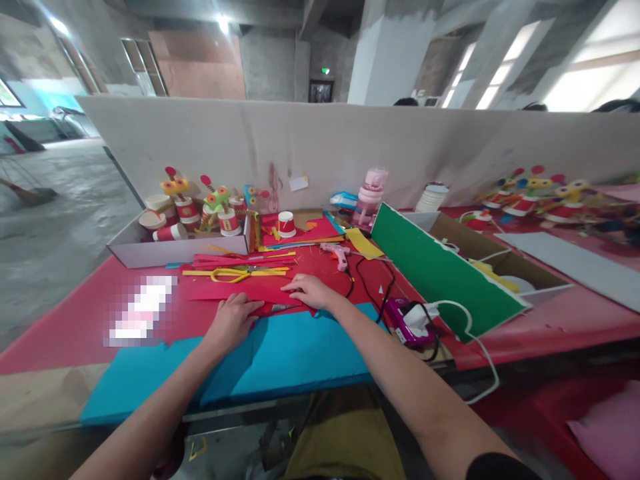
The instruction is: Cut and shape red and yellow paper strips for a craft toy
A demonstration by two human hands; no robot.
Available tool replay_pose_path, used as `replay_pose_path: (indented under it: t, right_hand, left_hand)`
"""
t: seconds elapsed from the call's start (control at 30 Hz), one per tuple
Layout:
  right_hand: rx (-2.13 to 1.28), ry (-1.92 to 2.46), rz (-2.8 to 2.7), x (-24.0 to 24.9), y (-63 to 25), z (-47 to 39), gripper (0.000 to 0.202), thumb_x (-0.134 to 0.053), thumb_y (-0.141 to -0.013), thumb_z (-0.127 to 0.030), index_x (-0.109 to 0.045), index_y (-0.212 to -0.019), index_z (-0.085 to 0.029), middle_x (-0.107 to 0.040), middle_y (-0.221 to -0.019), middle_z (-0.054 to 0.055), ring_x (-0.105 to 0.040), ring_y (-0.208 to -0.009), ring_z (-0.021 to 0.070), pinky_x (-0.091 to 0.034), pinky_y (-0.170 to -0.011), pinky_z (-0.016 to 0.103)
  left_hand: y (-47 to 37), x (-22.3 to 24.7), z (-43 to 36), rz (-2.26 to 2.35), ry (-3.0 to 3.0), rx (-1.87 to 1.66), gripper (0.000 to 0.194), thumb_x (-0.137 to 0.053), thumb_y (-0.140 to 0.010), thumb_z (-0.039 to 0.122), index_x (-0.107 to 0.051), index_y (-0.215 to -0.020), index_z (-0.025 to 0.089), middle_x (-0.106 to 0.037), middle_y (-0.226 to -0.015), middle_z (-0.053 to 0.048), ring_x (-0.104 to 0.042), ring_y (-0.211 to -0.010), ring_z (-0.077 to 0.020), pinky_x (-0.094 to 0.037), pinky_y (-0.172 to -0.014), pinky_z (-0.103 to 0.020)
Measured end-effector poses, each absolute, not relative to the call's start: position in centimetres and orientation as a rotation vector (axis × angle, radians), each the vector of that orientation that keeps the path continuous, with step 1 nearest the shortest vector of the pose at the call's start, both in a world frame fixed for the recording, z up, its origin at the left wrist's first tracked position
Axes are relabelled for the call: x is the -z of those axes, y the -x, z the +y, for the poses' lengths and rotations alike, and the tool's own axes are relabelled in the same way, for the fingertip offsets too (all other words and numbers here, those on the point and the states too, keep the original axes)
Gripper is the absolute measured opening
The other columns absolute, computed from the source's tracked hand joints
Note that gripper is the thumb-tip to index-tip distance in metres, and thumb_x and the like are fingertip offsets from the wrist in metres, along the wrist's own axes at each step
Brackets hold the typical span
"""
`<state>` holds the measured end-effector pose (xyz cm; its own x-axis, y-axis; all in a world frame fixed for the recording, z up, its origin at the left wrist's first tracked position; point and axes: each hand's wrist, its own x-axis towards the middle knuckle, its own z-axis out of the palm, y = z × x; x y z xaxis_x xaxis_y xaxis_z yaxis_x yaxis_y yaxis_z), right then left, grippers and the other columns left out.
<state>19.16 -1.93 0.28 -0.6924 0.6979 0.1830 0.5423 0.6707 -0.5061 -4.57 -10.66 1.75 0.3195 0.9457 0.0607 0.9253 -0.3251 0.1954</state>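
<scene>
A long strip of red paper (235, 291) lies across the red-covered table in front of me. My left hand (233, 319) is on its near edge, fingers bent and closed on the paper. My right hand (313, 292) grips the same paper farther right, with the fingertips together on it; the thumb is partly hidden. Just beyond the paper rest yellow-handled scissors (233, 274) among yellow and red paper strips (273, 256). Blue paper (295, 343) covers the table's near edge under my forearms.
A pink glue gun (336, 255) and a purple power strip (404, 327) with cables are to the right. Behind them stands a green-sided box (445, 277). Paper-cup figures (220, 203) fill a white box (185, 253) at back left. One red cup (287, 225) stands alone.
</scene>
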Motion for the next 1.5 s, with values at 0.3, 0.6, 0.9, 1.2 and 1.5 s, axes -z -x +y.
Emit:
replay_pose_path:
  t: [0.3,0.6,0.9,1.2,1.5]
  right_hand:
    - [-0.590,0.992,-2.527,-0.3,-19.1,-1.9,0.031,-0.062,-0.085,-0.017,-0.067,-0.115,-0.018,-0.063,-0.094,0.008,-0.057,-0.085,0.0154,-0.043,-0.079,0.025]
    - [-0.680,1.021,-2.449,-1.9,-18.1,-1.5,0.021,-0.057,-0.087,-0.022,-0.074,-0.099,-0.018,-0.072,-0.093,0.006,-0.065,-0.086,0.0169,-0.045,-0.078,0.024]
    - [-0.298,1.185,-2.007,-0.6,-14.7,-1.2,0.026,-0.046,-0.094,-0.031,-0.069,-0.097,-0.020,-0.072,-0.097,0.007,-0.065,-0.089,0.0179,-0.046,-0.080,0.026]
    - [-0.209,1.085,-1.911,-0.6,-15.8,-2.1,0.024,-0.046,-0.094,-0.031,-0.068,-0.095,-0.022,-0.072,-0.096,0.005,-0.065,-0.088,0.0166,-0.046,-0.081,0.025]
    - [-0.254,1.108,-1.972,-0.5,-15.8,-1.3,0.021,-0.050,-0.092,-0.029,-0.069,-0.093,-0.021,-0.073,-0.095,0.006,-0.066,-0.087,0.0174,-0.046,-0.078,0.026]
  left_hand:
    - [3.8,-1.6,-10.9,1.747,-2.457,-0.241,0.040,-0.048,-0.087,0.022,-0.061,-0.123,0.027,-0.060,-0.104,-0.009,-0.052,-0.101,-0.0251,-0.041,-0.083,-0.035]
    - [9.6,-6.7,-10.4,1.430,-2.318,-0.449,0.038,-0.050,-0.086,0.036,-0.062,-0.120,0.026,-0.064,-0.111,-0.006,-0.059,-0.097,-0.0204,-0.045,-0.082,-0.028]
    - [10.6,-6.4,-3.2,1.943,-2.372,-0.763,0.038,-0.053,-0.081,0.030,-0.056,-0.117,0.020,-0.066,-0.098,-0.007,-0.059,-0.092,-0.0224,-0.044,-0.079,-0.033]
    - [8.5,-4.1,-0.3,2.283,-2.598,-0.477,0.030,-0.049,-0.083,0.018,-0.062,-0.108,0.026,-0.061,-0.113,-0.012,-0.045,-0.110,-0.0307,-0.034,-0.088,-0.045]
    - [9.6,-5.4,-2.4,1.379,-2.514,-0.199,0.035,-0.061,-0.077,0.038,-0.068,-0.108,0.025,-0.066,-0.109,-0.006,-0.058,-0.102,-0.0227,-0.043,-0.088,-0.031]
